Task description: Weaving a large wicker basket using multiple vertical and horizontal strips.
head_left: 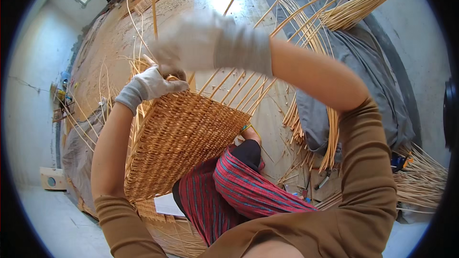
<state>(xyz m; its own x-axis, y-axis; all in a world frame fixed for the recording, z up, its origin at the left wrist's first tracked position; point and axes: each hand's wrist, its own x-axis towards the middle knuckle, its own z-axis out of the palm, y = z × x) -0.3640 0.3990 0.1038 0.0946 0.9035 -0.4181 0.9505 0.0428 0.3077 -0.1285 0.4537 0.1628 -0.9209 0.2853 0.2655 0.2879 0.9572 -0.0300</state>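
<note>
A half-woven wicker basket (186, 129) leans on its side against my lap, its tight brown weave facing up. My left hand (155, 82), in a pale glove with a grey cuff, is closed on the basket's upper left edge, thumb lying along the rim. Just above and right of it is my gloved right hand (191, 43), smeared by motion, so its fingers and anything in them are unclear. Bare stakes (234, 91) stick out from the basket's far rim. A thin upright rod (154, 9) rises beside my right hand.
A bundle of long canes (368, 2) lies at the far right on a grey cloth (382, 95). More rods (420, 181) are piled at the right. Tools (322, 181) and cane scraps lie right of my knees. A white sheet (168, 205) is beside my lap.
</note>
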